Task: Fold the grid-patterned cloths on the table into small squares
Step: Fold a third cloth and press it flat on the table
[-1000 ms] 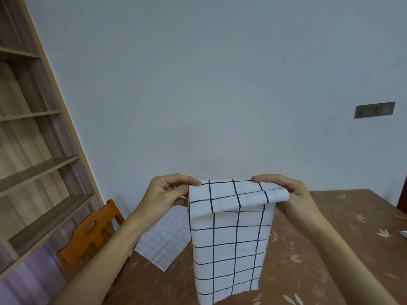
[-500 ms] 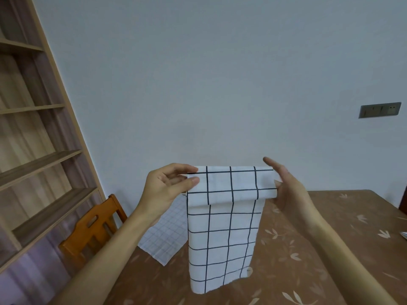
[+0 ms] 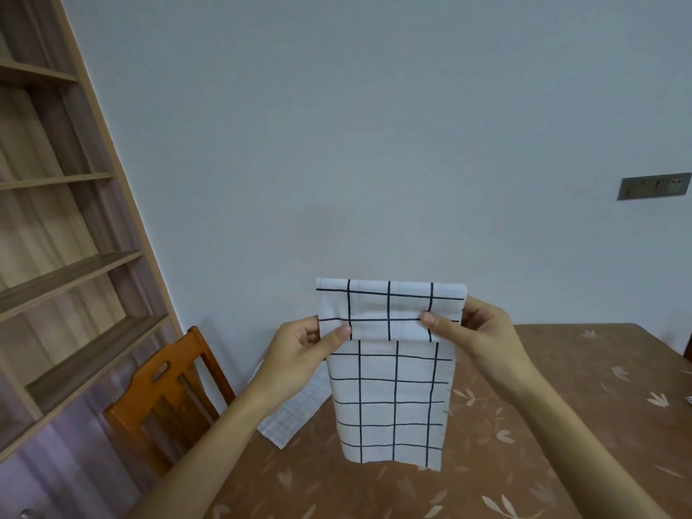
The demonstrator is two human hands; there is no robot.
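Pinched at both sides near the top, the cloth (image 3: 393, 398) hangs in the air above the table (image 3: 561, 406); left hand (image 3: 299, 354) and right hand (image 3: 483, 339) each press a thumb over the turned-down flap, probably to hold the fold square; another cloth (image 3: 292, 417) lies on the table behind.

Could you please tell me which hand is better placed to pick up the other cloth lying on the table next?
Probably the left hand: the white fine-grid cloth lies just beneath it, whereas the right hand is beyond the white black-grid cloth that both hands pinch.
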